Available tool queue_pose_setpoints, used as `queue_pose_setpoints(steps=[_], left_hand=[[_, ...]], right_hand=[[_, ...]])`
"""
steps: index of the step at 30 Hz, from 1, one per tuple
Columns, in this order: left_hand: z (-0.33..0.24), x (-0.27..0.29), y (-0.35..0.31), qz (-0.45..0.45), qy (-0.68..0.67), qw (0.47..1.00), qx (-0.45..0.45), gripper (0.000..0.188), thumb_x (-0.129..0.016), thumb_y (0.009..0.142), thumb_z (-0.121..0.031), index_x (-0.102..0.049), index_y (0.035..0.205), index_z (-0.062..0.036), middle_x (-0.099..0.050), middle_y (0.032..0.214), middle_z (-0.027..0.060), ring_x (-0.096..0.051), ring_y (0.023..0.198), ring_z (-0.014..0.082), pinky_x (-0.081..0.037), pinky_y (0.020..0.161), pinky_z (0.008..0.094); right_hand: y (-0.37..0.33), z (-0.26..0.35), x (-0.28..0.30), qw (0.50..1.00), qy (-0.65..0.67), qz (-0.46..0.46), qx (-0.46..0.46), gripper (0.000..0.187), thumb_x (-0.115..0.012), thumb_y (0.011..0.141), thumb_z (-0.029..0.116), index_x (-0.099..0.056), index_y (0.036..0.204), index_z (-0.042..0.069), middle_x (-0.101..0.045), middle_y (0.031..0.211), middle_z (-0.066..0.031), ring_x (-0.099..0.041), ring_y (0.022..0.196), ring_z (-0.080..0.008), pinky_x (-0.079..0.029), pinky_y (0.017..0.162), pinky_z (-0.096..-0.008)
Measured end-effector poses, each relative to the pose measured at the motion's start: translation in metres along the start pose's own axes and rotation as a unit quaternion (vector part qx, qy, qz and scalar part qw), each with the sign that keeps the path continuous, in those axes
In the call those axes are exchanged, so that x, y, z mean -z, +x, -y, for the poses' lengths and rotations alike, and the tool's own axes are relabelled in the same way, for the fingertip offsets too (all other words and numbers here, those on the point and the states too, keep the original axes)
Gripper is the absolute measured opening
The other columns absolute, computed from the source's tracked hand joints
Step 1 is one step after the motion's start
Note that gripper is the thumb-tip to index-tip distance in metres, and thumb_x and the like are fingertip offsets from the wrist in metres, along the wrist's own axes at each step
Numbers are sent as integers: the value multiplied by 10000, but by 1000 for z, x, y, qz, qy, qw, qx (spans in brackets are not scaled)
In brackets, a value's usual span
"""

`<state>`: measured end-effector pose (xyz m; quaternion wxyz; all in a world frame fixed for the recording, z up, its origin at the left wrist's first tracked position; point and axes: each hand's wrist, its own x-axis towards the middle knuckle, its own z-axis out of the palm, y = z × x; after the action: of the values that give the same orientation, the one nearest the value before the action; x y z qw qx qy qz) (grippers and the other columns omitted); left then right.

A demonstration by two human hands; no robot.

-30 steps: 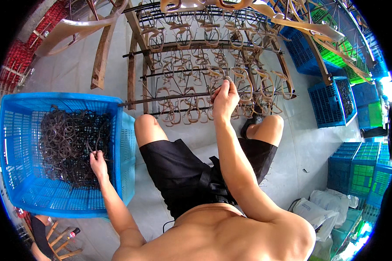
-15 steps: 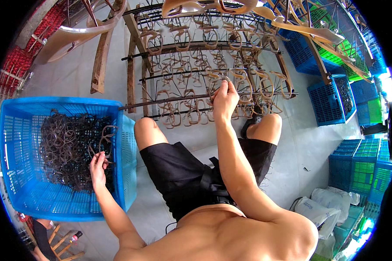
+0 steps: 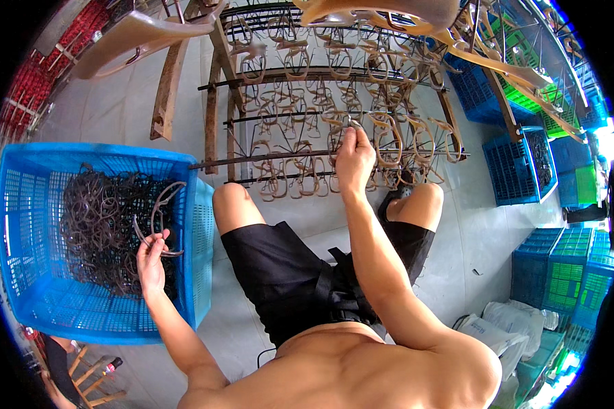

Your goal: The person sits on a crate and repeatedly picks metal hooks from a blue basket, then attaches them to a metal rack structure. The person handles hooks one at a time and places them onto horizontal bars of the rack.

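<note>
Over the right side of a blue plastic basket (image 3: pixel 99 334), my left hand (image 3: pixel 153 266) pinches a dark, curved, loop-shaped piece (image 3: pixel 158 208). A tangle of similar dark brown loop pieces (image 3: pixel 102 225) lies inside the basket below it. My right hand (image 3: pixel 356 163) reaches forward to a rack, its thumb and fingers closed near a dark rod. Something small and pale shows at those fingertips, too small to name. Rows of tan, translucent loop-shaped pieces (image 3: pixel 389 146) hang on the rack around that hand.
Wooden posts (image 3: pixel 215 109) hold up the rack's dark rods. Larger tan looped pieces (image 3: pixel 382 13) hang close overhead. Blue and green crates (image 3: pixel 549 266) stack up on the right, beside white sacks (image 3: pixel 515 320). A wooden stool (image 3: pixel 89 375) and part of another person show at lower left.
The dark loop piece in my left hand has been raised and turned, and stands out more from the tangle. My right hand stays at nearly the same place on the rack.
</note>
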<state>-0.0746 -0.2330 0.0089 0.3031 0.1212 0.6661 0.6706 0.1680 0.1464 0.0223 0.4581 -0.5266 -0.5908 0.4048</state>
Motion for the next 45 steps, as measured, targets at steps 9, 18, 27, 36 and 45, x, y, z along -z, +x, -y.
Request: queue_pose_setpoints(steps=[9, 18, 27, 36, 45], left_hand=[[-16, -27, -23, -18, 98, 993, -59, 209, -731, 738, -33, -583, 886, -44, -570, 901, 11, -536, 855, 108, -436, 825, 259], [-40, -116, -53, 195, 198, 933, -230, 288, -826, 599, -45, -624, 803, -42, -512, 880, 44, -530, 800, 155, -484, 679, 269], [-60, -179, -58, 193, 347, 841, -368, 285, -818, 571, -79, -593, 747, -92, -531, 809, 51, -525, 740, 261, -441, 624, 363], [-4, -208, -61, 106, 259, 902, -328, 361, -665, 784, -44, -483, 1096, -46, -555, 980, 97, -554, 862, 203, -430, 761, 310], [-15, -164, -39, 35, 0, 986, -162, 301, -474, 881, 20, -428, 1177, -17, -612, 894, 117, -552, 754, 141, -469, 757, 278]], right_hand=[[8, -1, 10, 984, 152, 57, -79, 259, -482, 940, 189, -529, 754, 15, -471, 515, -19, -438, 434, -98, -347, 404, -272], [-46, 40, 51, 936, -255, 35, 239, 350, -586, 864, 228, -523, 1082, -38, -478, 1028, -209, -487, 953, -366, -414, 840, -436], [-91, 47, 37, 925, 87, 360, 81, 631, -543, 914, 227, -193, 1393, 12, -282, 1301, -192, -413, 1122, -274, -379, 954, -372], [-92, 42, 1, 964, 247, 101, 3, 183, -411, 979, 150, -504, 1078, 27, -470, 604, 9, -408, 433, -54, -358, 399, -209], [-45, 21, -49, 994, 93, -12, -49, 231, -487, 949, 196, -533, 831, 3, -519, 560, -74, -482, 462, -131, -385, 452, -298]])
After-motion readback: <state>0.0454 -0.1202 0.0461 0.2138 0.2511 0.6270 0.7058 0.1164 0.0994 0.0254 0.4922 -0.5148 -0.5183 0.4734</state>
